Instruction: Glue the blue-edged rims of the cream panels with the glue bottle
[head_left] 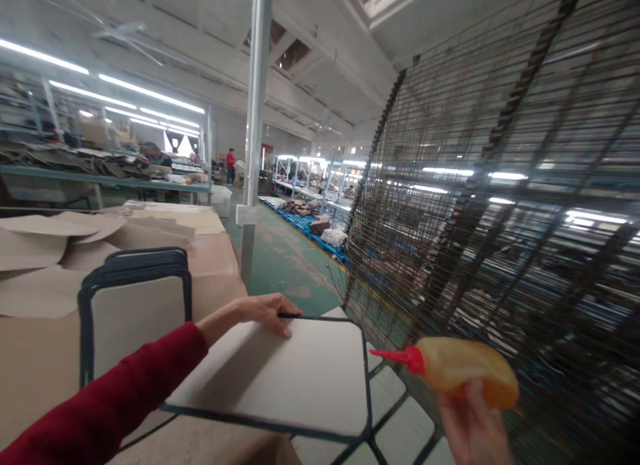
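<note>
Head cam: L hand (pixel 265 314) pinching far edge of white panel (pixel 300 378) under it, R hand (pixel 473 422) wrapped round squeeze btl (pixel 467 365), red nozzle (pixel 407 358) twd panel; prob best w/ panel steady, light squeeze.

One head-worn view, forward and down, hands (pixel 267 312) close below.
</note>
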`<state>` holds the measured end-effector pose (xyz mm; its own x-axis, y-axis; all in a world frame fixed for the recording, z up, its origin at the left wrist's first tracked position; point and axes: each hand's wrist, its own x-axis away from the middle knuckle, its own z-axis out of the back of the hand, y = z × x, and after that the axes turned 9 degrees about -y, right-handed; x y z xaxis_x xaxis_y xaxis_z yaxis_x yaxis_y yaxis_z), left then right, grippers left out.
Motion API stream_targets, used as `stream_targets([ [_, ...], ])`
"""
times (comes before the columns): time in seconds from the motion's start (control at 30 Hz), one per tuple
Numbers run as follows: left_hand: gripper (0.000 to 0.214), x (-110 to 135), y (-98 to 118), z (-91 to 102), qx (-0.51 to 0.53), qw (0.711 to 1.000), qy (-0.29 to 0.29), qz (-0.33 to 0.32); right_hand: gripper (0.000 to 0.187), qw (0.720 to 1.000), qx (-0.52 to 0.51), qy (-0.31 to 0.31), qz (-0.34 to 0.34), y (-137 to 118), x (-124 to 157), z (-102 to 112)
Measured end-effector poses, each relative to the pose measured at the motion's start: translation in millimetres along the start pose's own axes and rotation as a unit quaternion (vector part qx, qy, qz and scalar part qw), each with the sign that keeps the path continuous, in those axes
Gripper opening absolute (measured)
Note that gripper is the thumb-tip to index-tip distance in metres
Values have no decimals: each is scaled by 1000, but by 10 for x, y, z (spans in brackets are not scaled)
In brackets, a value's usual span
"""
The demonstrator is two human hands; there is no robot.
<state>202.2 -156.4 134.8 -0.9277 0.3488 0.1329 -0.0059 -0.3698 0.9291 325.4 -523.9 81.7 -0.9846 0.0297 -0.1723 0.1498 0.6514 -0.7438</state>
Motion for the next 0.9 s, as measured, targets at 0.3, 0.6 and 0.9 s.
stream_targets([
  [0.3,40,75,249,-145,48,998,-37,24,45,987,124,-84,55,-237,-199,-53],
  [0.6,44,137,231,-211,36,998,-35,27,40,980,146,-121,63,-341,-185,32],
  [0.9,53,119,142,-201,31,994,-100,-3,34,964,166,-192,80,-215,-346,426],
])
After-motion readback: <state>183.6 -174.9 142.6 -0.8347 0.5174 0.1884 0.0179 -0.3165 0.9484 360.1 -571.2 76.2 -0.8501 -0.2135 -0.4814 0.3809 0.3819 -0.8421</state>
